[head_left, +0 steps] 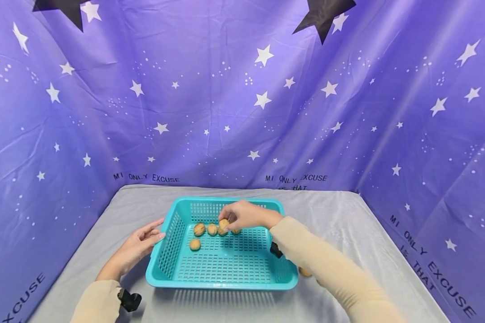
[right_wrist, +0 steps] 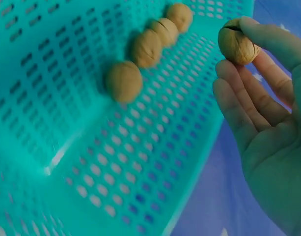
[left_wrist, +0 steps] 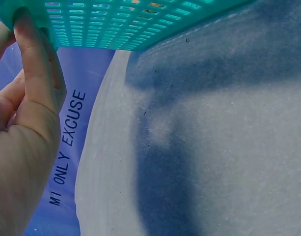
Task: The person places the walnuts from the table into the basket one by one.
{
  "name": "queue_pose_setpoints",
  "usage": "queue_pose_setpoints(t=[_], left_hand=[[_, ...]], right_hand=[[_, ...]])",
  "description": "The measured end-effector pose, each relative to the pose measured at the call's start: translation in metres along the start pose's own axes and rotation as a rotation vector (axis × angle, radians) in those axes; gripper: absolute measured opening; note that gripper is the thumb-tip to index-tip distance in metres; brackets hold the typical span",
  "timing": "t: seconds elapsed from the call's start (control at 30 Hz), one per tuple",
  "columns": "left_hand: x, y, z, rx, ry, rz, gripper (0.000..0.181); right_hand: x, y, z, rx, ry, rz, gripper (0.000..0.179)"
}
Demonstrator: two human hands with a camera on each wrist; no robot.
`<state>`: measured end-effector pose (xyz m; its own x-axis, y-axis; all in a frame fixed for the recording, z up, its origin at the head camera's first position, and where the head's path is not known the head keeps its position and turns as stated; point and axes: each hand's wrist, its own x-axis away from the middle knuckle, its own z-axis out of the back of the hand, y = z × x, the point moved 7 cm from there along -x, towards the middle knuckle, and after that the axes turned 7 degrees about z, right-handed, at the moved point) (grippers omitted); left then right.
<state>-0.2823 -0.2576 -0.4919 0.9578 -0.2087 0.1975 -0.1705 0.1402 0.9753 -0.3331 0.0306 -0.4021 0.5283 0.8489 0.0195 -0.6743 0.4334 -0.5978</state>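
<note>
A turquoise plastic basket (head_left: 222,285) with slotted walls sits on the grey cloth. My right hand (head_left: 246,214) is over its inside, pinching a walnut (right_wrist: 236,45) between thumb and fingertips; a dark crack runs across the shell. Below it, several walnuts (right_wrist: 124,82) lie in a row along one basket wall. A single walnut (head_left: 195,244) lies apart from that row, nearer the left side. At the basket's left rim, my left hand (head_left: 135,246) grips the edge with thumb and fingers, also seen in the left wrist view.
Outside the basket on the right, another walnut (head_left: 305,272) lies on the cloth, partly hidden by the right sleeve (head_left: 331,264). Grey cloth (head_left: 347,224) covers the table. A purple star-patterned curtain (head_left: 210,107) encloses the back and both sides.
</note>
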Motion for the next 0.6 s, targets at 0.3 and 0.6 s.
queue_pose_setpoints(t=[0.3,0.6], left_hand=[[-0.002,0.0,-0.002,0.003,-0.001,0.009,0.07],[-0.001,0.001,0.0,0.001,0.002,-0.001,0.07]], right_hand=[[-0.028,0.021,-0.045,-0.068,-0.025,-0.071,0.033],[-0.048,0.022,-0.071,-0.007,-0.043,-0.07,0.03]])
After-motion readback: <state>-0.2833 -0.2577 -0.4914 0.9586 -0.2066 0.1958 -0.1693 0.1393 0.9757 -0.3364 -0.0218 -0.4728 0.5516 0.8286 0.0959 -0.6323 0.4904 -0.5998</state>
